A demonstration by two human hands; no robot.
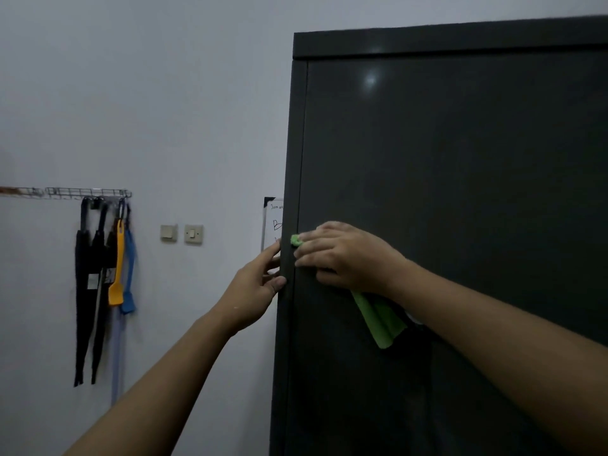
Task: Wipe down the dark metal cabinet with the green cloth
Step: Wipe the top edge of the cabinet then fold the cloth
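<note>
Hands: two in play, both up at the cabinet's left edge, side by side and nearly touching.
Cabinet: one dark metal cabinet, tall, filling the right of the view, its glossy door closed and catching a spot of light near the top.
Cloth: one green cloth, and it's bunched up under the right hand, flat against the door just inside the left edge.
Right hand: the right hand presses the cloth onto the door, fingers close together and curled over it. A small green tuft pokes out past the fingertips, and a folded tail hangs down below the wrist.
Left hand: the left hand grips the cabinet's left front corner, thumb on the front strip, fingers reaching round the side, just beside the cloth's leading tuft.
Wall switches: two, one and another, side by side on the pale wall.
Whiteboard: one whiteboard, mostly hidden behind the cabinet, with handwriting too cut off to read.
Wire rack: one wire rack on the wall, far left.
Hanging items: long black pieces, count unclear, plus one yellow item and one blue item.
</note>
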